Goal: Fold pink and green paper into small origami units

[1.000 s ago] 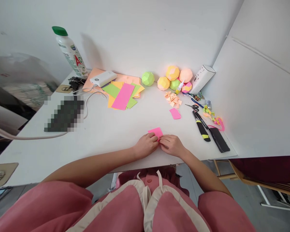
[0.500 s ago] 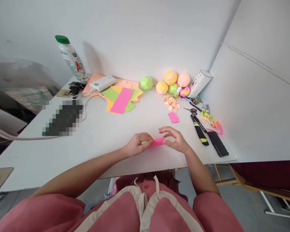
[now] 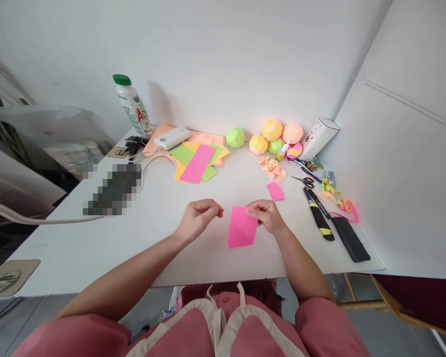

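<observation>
My right hand (image 3: pixel 268 215) pinches the top corner of a pink paper sheet (image 3: pixel 242 227), which hangs unfolded just above the white table (image 3: pixel 163 213). Just left of the sheet, my left hand (image 3: pixel 197 217) hovers apart from it, fingertips curled together in a pinch with nothing visible in them. A smaller pink paper piece (image 3: pixel 275 191) lies flat beyond my right hand.
Colored paper sheets (image 3: pixel 197 161) and a white power bank (image 3: pixel 173 138) lie at the back left, by a green-capped bottle (image 3: pixel 133 106). Paper balls (image 3: pixel 272 136), folded orange bits (image 3: pixel 272 168), scissors (image 3: pixel 304 180), a utility knife (image 3: pixel 318 214) and a black phone (image 3: pixel 351 239) fill the right side.
The pink paper went from pressed on the table under both hands to lifted and opened out. My left hand let go of it; my right hand keeps it.
</observation>
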### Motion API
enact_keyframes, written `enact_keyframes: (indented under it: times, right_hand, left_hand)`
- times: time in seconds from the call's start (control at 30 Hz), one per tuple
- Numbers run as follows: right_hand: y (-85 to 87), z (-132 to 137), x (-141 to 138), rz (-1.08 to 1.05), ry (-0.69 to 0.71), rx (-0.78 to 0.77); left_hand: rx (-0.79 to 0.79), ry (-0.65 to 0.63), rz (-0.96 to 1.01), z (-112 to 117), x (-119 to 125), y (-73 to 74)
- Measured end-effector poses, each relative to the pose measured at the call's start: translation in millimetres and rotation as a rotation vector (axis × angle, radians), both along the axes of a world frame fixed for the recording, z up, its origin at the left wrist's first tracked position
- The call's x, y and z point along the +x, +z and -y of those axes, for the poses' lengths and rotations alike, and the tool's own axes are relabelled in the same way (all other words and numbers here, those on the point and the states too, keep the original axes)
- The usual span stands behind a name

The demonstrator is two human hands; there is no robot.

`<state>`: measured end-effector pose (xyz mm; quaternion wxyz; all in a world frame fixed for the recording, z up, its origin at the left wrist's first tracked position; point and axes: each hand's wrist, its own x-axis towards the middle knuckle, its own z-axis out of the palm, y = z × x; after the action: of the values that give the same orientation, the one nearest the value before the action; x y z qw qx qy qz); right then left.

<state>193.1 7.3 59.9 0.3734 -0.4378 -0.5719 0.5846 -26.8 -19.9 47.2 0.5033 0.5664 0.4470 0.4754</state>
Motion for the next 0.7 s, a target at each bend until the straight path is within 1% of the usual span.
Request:
enact_keyframes:
  times: [0.03, 0.07, 0.1, 0.13, 0.2, 0.23, 0.3, 0.33, 0.37, 0.4, 0.47, 0.5, 0.53, 0.57, 0.6, 0.67, 0.7]
  right_hand:
    - [-2.2, -1.2, 2.1, -0.04, -0.094, -0.029]
    - [-4.3, -2.4, 3.6, -0.079, -0.175, -0.054]
    - [-6.4, -3.4, 4.5, -0.111, -0.231, -0.075]
    - [-8.6, -4.3, 4.7, -0.133, -0.258, -0.093]
    - [-13.0, -5.0, 3.2, -0.146, -0.252, -0.124]
    - [-15.3, -4.8, 1.9, -0.134, -0.234, -0.129]
    - [-19.7, -3.5, -0.4, -0.068, -0.201, -0.093]
    - [-21.5, -2.7, -1.1, -0.01, -0.204, -0.028]
    - [-22.8, -1.8, -1.5, 0.064, -0.225, 0.079]
    - [-23.4, -0.8, -1.5, 0.151, -0.263, 0.227]
    - [-22.5, 1.5, -0.7, 0.338, -0.324, 0.598]
    - [-21.2, 2.7, -0.1, 0.426, -0.312, 0.785]
    - [-19.7, 4.1, 0.3, 0.503, -0.259, 0.944]
    - [-18.3, 5.5, 0.5, 0.566, -0.173, 1.064]
    - [-17.4, 6.6, 0.5, 0.613, -0.075, 1.144]
    - [-17.9, 7.6, -0.3, 0.673, 0.095, 1.21]
    - [-19.4, 7.2, -0.7, 0.692, 0.148, 1.217]
  left_hand:
    - [-0.035, 0.009, 0.044, -1.5, -0.5, -1.9]
    - [-0.079, -0.022, 0.101, -2.7, 0.0, -4.2]
    - [-0.132, -0.089, 0.161, -3.1, 1.5, -6.5]
    - [-0.199, -0.181, 0.217, -2.9, 4.0, -8.7]
    - [-0.34, -0.332, 0.284, -0.7, 10.2, -12.0]
    - [-0.402, -0.373, 0.295, 0.9, 13.3, -13.2]
    - [-0.491, -0.39, 0.304, 3.9, 18.2, -14.6]
    - [-0.52, -0.377, 0.315, 5.0, 19.7, -15.3]
    - [-0.543, -0.356, 0.331, 5.6, 20.8, -16.0]
    - [-0.56, -0.327, 0.349, 5.9, 21.5, -16.8]
    - [-0.592, -0.249, 0.381, 5.9, 22.4, -18.7]
    - [-0.609, -0.209, 0.392, 5.9, 22.9, -19.7]
    - [-0.627, -0.174, 0.401, 5.9, 23.4, -20.5]
    - [-0.644, -0.147, 0.411, 6.0, 24.1, -21.1]
    - [-0.656, -0.124, 0.421, 6.3, 24.8, -21.5]
    - [-0.674, -0.089, 0.443, 6.8, 26.2, -21.5]
    - [-0.678, -0.077, 0.453, 7.1, 26.8, -21.2]
